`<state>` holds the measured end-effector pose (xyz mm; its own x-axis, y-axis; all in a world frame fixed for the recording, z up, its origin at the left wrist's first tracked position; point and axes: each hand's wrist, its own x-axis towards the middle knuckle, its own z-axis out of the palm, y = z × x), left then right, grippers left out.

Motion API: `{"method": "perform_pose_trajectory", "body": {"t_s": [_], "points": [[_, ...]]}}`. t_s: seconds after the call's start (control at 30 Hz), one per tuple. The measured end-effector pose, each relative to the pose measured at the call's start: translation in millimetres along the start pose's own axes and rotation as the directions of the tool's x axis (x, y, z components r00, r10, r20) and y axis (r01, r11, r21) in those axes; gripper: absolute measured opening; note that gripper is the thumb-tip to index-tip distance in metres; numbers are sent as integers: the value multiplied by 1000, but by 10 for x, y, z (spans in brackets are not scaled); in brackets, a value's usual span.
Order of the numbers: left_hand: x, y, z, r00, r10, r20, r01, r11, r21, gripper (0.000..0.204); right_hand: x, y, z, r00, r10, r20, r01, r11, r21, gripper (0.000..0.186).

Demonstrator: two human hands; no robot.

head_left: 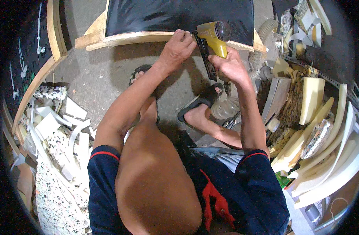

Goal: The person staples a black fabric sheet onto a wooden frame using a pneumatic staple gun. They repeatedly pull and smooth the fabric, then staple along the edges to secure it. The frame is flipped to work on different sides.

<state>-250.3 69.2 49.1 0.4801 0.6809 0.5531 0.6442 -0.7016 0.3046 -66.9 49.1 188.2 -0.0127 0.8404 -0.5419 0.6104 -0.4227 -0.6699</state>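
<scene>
A yellow pneumatic staple gun [212, 38] is gripped by its handle in my right hand [229, 64]. Its nose meets the edge of a curved wooden frame [138, 38] covered with black fabric [179, 15]. Just left of the nose, my left hand [179, 47] pinches the fabric's edge against the wood, its fingers bent closed. The fingertips lie close to the gun's front. A coiled clear air hose [225, 107] lies below the gun beside my foot.
Foam offcuts [75, 113] and a speckled foam sheet [58, 192] pile up on the left. Curved foam strips [328, 145] and a grey-faced board [276, 96] crowd the right. Another curved wooden frame [56, 31] stands at the far left. My sandalled feet [201, 101] rest on the concrete floor [97, 78].
</scene>
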Motion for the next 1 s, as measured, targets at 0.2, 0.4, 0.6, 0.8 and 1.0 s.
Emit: {"method": "perform_pose_trajectory", "body": {"t_s": [0.2,0.4,0.6,0.8,1.0], "points": [[-1,-13,13,999,-6,-42,6,1000,-6,23,90,-33,108,995,-96,-11,95,993,-69,18],[32,-95,-159,996,-20,82,35,983,-181,31,42,-216,124,1000,-10,-24,5,979,-203,24],[-66,-658,-646,962,-231,145,238,971,-36,34,74,-140,103,999,34,17,-31,992,-121,21],[-79,-1021,-838,947,45,318,-54,998,19,30,80,-95,46,1000,-7,21,10,993,-117,17],[-43,-934,-773,919,95,383,-164,975,152,27,93,-52,82,1000,-23,-2,23,995,-94,20]]}}
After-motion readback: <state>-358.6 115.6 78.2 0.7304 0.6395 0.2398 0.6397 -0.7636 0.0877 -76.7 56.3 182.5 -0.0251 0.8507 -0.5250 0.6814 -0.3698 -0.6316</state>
